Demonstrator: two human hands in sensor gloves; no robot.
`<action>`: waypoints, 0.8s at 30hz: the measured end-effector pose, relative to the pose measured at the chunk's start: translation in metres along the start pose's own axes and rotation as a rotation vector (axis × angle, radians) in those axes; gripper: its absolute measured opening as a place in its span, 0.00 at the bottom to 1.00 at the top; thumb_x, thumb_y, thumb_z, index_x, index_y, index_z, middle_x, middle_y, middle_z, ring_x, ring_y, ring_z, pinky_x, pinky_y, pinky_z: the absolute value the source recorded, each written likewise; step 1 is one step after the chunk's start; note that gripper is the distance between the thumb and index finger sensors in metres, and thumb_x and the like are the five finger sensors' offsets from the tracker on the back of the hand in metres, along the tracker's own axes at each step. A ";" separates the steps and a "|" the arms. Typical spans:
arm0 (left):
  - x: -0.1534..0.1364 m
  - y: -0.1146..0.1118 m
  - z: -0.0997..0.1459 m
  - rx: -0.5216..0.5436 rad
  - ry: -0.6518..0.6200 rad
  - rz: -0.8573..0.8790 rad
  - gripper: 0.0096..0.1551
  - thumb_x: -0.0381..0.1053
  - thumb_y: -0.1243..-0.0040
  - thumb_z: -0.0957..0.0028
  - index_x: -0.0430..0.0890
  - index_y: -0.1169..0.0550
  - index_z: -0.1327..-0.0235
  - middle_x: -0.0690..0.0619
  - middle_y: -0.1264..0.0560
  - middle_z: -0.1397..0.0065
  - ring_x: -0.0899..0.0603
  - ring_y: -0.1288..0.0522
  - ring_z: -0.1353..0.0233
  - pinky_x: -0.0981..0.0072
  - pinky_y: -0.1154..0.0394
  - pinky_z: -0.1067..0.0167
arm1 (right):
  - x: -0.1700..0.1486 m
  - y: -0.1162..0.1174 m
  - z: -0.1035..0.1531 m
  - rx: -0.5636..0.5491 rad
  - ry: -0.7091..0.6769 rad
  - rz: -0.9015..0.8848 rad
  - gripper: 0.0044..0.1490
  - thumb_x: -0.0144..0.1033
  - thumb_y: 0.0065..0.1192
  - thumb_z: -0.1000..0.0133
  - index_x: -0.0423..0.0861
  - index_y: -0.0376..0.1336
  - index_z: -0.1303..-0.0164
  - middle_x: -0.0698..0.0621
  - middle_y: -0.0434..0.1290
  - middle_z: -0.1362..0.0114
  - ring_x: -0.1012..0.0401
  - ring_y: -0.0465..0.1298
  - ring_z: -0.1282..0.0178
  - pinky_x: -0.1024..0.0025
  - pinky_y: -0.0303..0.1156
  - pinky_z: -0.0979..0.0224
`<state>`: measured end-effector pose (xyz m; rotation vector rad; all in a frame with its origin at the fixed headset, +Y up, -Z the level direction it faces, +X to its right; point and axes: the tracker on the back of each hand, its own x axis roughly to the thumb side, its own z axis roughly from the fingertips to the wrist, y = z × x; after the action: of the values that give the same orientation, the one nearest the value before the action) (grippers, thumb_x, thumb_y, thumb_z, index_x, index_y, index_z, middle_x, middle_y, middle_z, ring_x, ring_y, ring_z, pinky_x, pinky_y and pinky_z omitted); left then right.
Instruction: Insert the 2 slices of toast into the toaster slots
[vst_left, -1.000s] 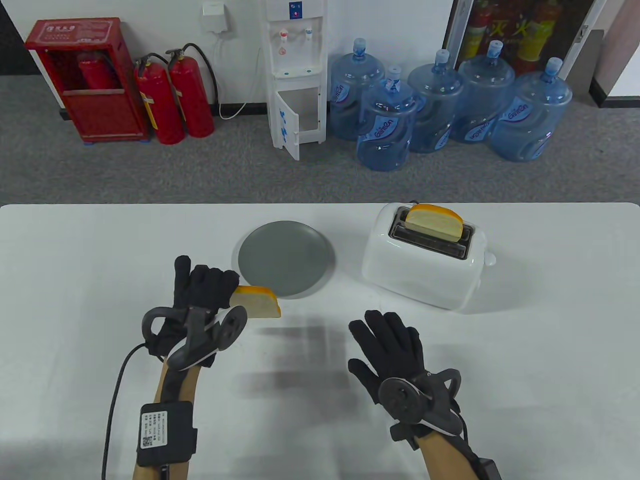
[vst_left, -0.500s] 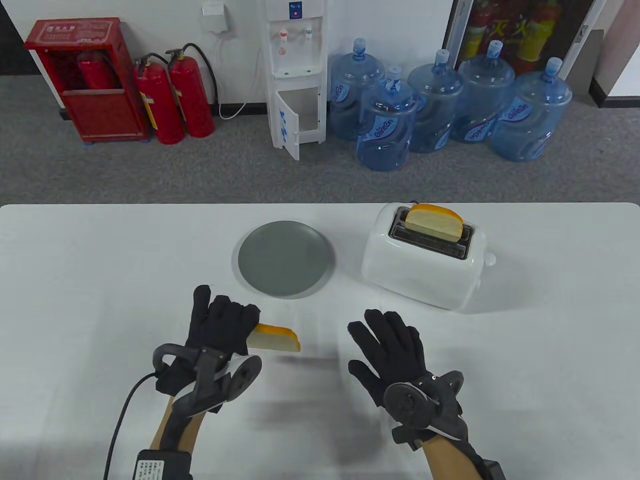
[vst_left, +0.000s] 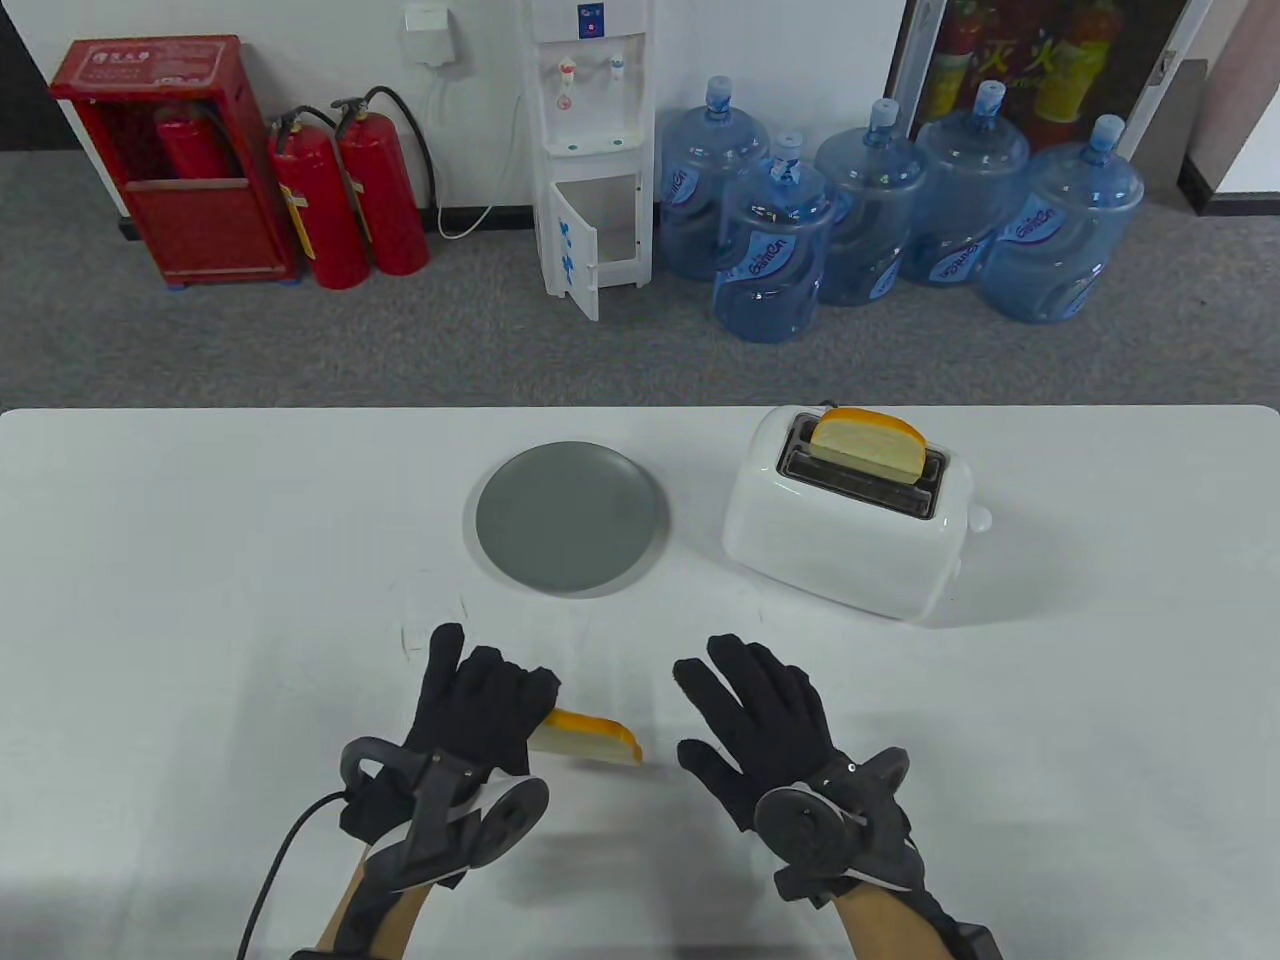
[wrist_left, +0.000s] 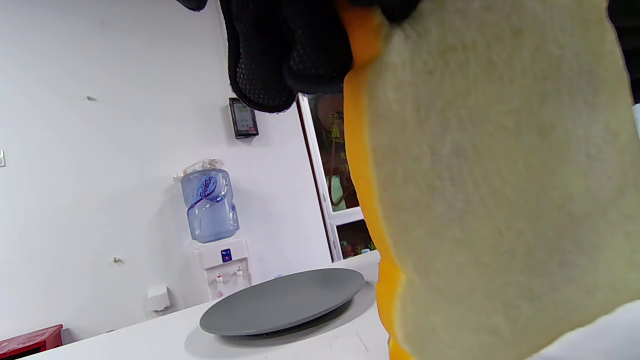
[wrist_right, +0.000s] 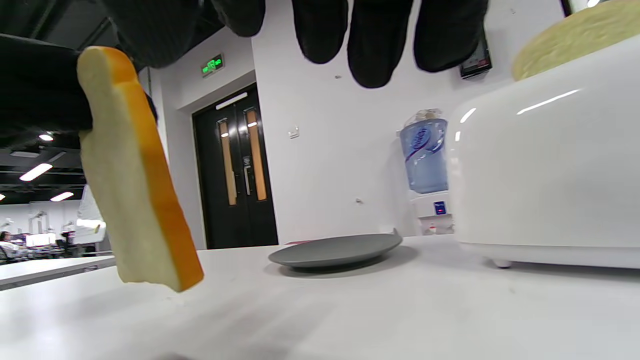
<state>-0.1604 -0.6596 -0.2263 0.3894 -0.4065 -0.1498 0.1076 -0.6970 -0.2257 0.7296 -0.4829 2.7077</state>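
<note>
Holding second slice (vst_left: 590, 738) pinched in left hand (vst_left: 470, 705) above desk (vst_left: 200, 560), right hand (vst_left: 760, 715) spread and empty just beside; first slice (vst_left: 868, 443) already in toaster (vst_left: 845, 545) beyond right hand; next: hand over, then drop into free near slot

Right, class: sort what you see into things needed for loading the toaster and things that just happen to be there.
Part of the job:
- white two-slot toaster
- orange-crusted toast slice standing in its far slot
- second orange-crusted slice held by the left hand
- right hand, open, empty

Just lying about:
- round grey plate
- blue water bottles
- red fire extinguishers
- white water dispenser
</note>
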 end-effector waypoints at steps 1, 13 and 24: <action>0.001 0.000 0.001 0.001 -0.003 0.009 0.25 0.47 0.53 0.44 0.59 0.24 0.34 0.56 0.21 0.40 0.44 0.24 0.25 0.41 0.47 0.18 | 0.002 0.000 0.000 0.010 -0.023 -0.024 0.45 0.62 0.47 0.29 0.61 0.39 0.05 0.44 0.46 0.02 0.42 0.59 0.08 0.36 0.58 0.13; 0.009 -0.002 0.003 0.023 -0.046 0.059 0.25 0.47 0.53 0.44 0.58 0.24 0.34 0.55 0.21 0.40 0.44 0.24 0.25 0.41 0.47 0.18 | 0.027 0.000 0.003 -0.065 -0.151 -0.094 0.48 0.64 0.49 0.31 0.68 0.30 0.09 0.44 0.48 0.03 0.45 0.65 0.11 0.40 0.61 0.13; 0.024 0.004 0.005 0.051 -0.109 0.085 0.25 0.47 0.53 0.44 0.58 0.24 0.34 0.55 0.21 0.40 0.44 0.24 0.25 0.41 0.47 0.18 | 0.053 0.009 0.005 -0.083 -0.251 -0.050 0.47 0.61 0.54 0.32 0.69 0.33 0.11 0.46 0.54 0.06 0.49 0.73 0.17 0.45 0.69 0.16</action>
<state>-0.1403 -0.6627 -0.2118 0.4148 -0.5345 -0.0776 0.0626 -0.6967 -0.1963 1.0491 -0.6214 2.5444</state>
